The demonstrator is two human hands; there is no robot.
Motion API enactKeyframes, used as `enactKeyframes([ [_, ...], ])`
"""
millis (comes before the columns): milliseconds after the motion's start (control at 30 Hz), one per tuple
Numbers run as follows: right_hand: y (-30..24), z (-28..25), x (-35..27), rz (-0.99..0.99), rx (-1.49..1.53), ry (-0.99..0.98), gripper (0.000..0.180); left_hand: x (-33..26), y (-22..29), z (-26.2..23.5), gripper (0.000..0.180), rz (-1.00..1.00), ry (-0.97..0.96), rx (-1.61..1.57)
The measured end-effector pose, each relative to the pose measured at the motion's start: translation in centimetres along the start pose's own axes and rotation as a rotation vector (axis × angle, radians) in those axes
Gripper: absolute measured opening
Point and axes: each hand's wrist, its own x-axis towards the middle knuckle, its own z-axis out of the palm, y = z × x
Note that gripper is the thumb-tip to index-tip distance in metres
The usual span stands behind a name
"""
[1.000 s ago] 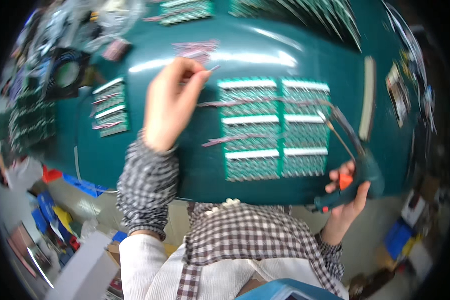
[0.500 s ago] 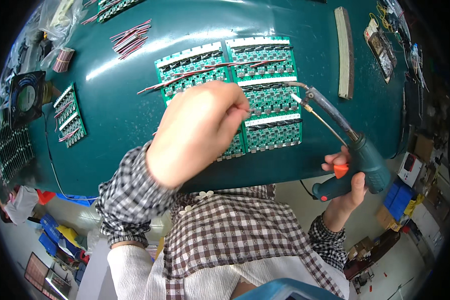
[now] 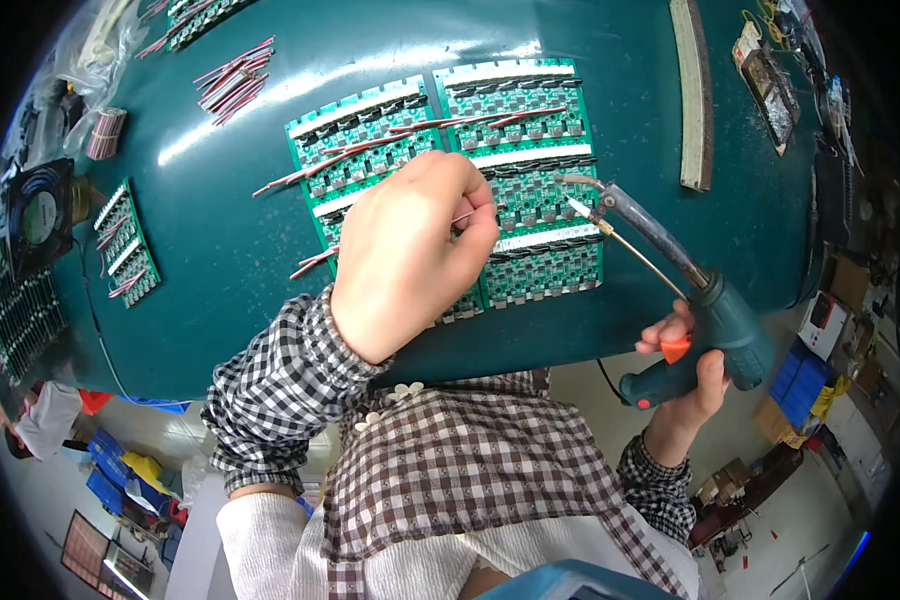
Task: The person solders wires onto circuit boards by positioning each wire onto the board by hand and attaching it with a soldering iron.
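My left hand (image 3: 410, 255) is closed in a pinch over the green circuit boards (image 3: 555, 268). A thin red wire (image 3: 464, 215) shows between its fingertips, and the fingers hide part of the boards beneath. My right hand (image 3: 708, 390) grips a green soldering gun (image 3: 738, 335) with an orange trigger. The gun's bent metal tip (image 3: 576, 180) and its white-tipped feed tube (image 3: 580, 208) hang over the right-hand boards, close to my left fingertips. Red and white wires (image 3: 355, 152) lie across the boards, which carry white strips and rows of black parts.
Loose wires (image 3: 233, 80) and a wire bundle (image 3: 106, 134) lie at the far left, beyond a small board (image 3: 128, 245) and a black fan (image 3: 40, 212). A long bar (image 3: 692, 95) and a stained metal holder (image 3: 767, 90) lie at the far right of the green table.
My left hand has moved slightly right relative to the boards, and the red wire in its pinch now shows. The soldering gun's tip has shifted a little left and nearer to me.
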Motion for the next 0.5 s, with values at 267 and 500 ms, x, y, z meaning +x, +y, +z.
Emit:
enactKeyframes([
  [267, -0.05, 0.68, -0.71, 0.065, 0.013, 0.013, 0.061, -0.14, -0.32, 0.73, 0.012, 0.063, 0.085, 0.064],
  [500, -0.03, 0.85, -0.57, 0.114, 0.025, -0.022, 0.057, -0.12, -0.32, 0.64, 0.014, 0.053, 0.072, 0.045],
])
